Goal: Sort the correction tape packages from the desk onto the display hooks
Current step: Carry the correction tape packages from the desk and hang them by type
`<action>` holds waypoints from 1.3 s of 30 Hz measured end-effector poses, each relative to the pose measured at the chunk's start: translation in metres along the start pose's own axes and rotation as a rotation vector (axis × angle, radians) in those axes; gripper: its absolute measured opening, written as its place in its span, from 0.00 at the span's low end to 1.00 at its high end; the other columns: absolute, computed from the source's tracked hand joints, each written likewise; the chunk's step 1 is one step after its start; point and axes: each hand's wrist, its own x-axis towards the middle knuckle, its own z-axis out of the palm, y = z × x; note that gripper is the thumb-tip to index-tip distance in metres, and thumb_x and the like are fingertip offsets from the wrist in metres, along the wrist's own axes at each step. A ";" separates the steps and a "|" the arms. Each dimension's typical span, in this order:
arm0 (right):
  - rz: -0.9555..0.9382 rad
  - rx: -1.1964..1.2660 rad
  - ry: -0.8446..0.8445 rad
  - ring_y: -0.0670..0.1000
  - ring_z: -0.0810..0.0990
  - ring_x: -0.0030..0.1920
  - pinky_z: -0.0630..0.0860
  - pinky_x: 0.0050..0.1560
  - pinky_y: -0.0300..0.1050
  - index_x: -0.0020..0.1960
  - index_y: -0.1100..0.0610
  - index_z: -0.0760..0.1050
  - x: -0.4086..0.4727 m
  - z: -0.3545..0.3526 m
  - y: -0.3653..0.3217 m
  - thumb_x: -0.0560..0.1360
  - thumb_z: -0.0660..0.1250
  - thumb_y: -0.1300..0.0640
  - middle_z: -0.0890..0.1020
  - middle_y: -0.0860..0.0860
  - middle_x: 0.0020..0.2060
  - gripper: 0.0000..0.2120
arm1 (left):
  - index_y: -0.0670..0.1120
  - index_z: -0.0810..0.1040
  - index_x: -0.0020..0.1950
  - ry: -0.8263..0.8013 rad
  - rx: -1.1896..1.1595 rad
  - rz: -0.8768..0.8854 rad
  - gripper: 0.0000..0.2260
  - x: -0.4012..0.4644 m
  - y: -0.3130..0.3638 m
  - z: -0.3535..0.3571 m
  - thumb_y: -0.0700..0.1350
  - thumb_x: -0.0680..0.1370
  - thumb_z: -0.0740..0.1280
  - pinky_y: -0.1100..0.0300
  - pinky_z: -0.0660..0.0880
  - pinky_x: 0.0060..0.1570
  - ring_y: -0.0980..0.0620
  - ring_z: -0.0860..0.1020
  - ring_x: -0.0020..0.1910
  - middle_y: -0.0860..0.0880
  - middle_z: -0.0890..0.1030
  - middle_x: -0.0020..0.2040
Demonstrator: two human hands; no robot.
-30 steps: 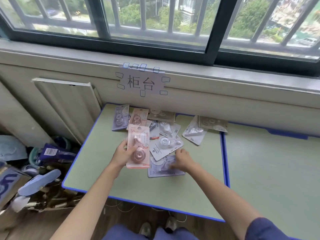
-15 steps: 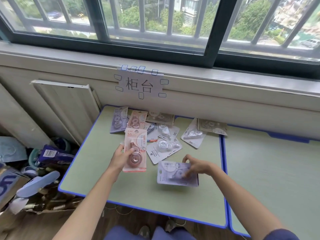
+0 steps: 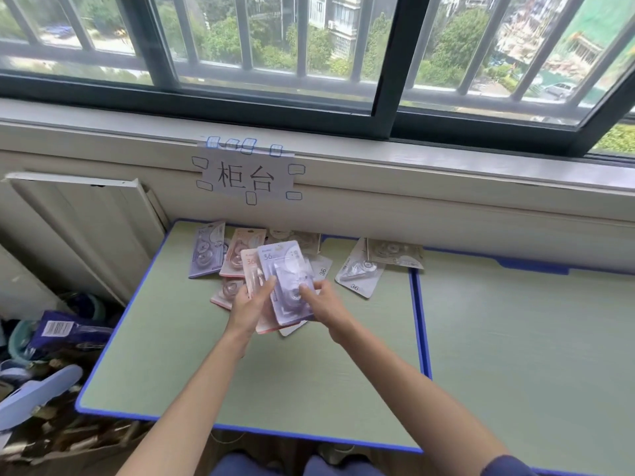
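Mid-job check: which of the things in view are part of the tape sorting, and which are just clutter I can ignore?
Job:
purple package, held by both the left hand and right hand
pink package behind it
loose packages on the desk, such as the white package

Clutter:
paper sign
slipper
floor pile

No display hooks visible.

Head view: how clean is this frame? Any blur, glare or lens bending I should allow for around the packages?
Head view: wide-angle bending curves the window frame and sill; daylight is soft, with no hard shadows on the desk; mild sheen on the blister of the purple package held in the left hand and right hand; small print is too soft to read, only "36" legible.
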 end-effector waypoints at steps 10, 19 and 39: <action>-0.039 -0.447 0.240 0.57 0.73 0.64 0.69 0.63 0.50 0.68 0.62 0.68 0.039 -0.019 0.021 0.80 0.61 0.54 0.75 0.58 0.63 0.19 | 0.40 0.78 0.58 0.221 0.114 0.005 0.14 0.009 -0.006 -0.040 0.42 0.75 0.73 0.55 0.77 0.50 0.46 0.81 0.49 0.44 0.83 0.51; 0.159 -0.761 0.280 0.62 0.60 0.69 0.62 0.69 0.49 0.71 0.65 0.54 0.070 -0.021 0.043 0.68 0.76 0.51 0.59 0.64 0.69 0.43 | 0.43 0.77 0.53 0.280 0.106 -0.015 0.06 0.001 -0.002 -0.068 0.39 0.77 0.71 0.49 0.76 0.51 0.45 0.80 0.46 0.45 0.82 0.47; 0.154 0.007 -0.078 0.51 0.81 0.39 0.78 0.44 0.42 0.42 0.60 0.77 0.014 -0.102 0.057 0.72 0.74 0.59 0.82 0.55 0.40 0.07 | 0.44 0.77 0.54 0.133 0.138 -0.037 0.07 0.002 -0.004 -0.031 0.41 0.77 0.71 0.47 0.76 0.50 0.43 0.81 0.49 0.42 0.83 0.51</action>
